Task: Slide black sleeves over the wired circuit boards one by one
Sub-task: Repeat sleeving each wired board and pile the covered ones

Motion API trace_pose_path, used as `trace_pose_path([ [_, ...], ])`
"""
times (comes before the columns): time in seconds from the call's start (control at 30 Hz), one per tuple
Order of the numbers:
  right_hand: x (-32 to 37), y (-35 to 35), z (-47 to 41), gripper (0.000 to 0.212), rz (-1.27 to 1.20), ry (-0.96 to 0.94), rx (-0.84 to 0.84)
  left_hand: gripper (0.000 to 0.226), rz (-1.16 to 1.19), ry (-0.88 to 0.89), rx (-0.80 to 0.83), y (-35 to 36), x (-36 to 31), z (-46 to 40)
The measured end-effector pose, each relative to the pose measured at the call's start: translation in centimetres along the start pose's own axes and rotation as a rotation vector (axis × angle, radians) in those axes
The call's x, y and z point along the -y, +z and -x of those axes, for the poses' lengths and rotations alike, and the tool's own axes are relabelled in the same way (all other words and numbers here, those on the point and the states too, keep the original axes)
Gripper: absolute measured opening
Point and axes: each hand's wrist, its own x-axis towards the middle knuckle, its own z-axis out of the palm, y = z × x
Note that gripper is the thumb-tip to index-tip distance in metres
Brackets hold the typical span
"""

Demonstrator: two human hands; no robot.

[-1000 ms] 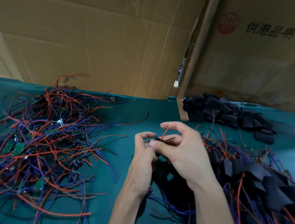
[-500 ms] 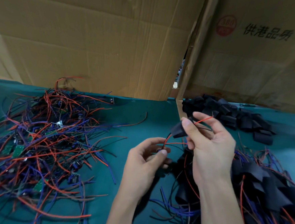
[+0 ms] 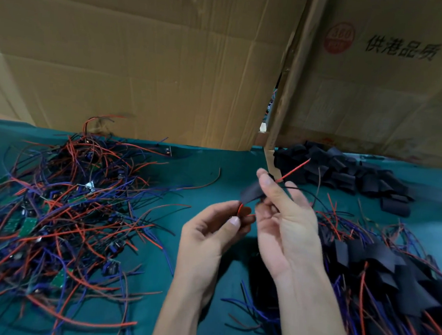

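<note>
Head view: right hand (image 3: 286, 225) pinches a black sleeve (image 3: 251, 193) at centre; left hand (image 3: 209, 235) at seven o'clock pinches its red wire (image 3: 240, 208); loose sleeves (image 3: 346, 172) at two o'clock.

Dim, soft overhead light; the right hand (image 3: 286, 225) is motion-blurred (edges bow with wide-angle distortion), shadows faint.

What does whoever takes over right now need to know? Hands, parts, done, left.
Left hand pinches a red wire low down. Right hand holds a black sleeve on that wire; the board is not visible.
Unsleeved wired boards: tangle on the left. Loose sleeves: pile at the back right. Sleeved boards: heap on the right.
Done: the right heap. Left: seat this sleeve, then work through the left tangle.
</note>
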Motion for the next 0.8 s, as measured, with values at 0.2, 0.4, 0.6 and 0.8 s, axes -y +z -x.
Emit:
trace_pose_path([
  [0.2,0.3,-1.0,0.0,0.058,0.336,-0.086,0.074,0.032,0.09,-0.011,-0.01,0.0,-0.2,0.0],
  [0.4,0.7,-1.8,-0.2,0.034,0.572,-0.185,0.108,0.03,0.065,-0.05,-0.068,0.0,0.0,0.0],
  [0.6,0.5,-2.2,-0.4,0.02,0.53,-0.164,0.116,0.025,0.098,-0.026,-0.099,0.0,-0.5,0.0],
  [0.8,0.7,-2.0,-0.4,0.025,0.516,-0.156,0.154,0.014,0.064,-0.044,-0.111,-0.2,-0.8,0.1],
])
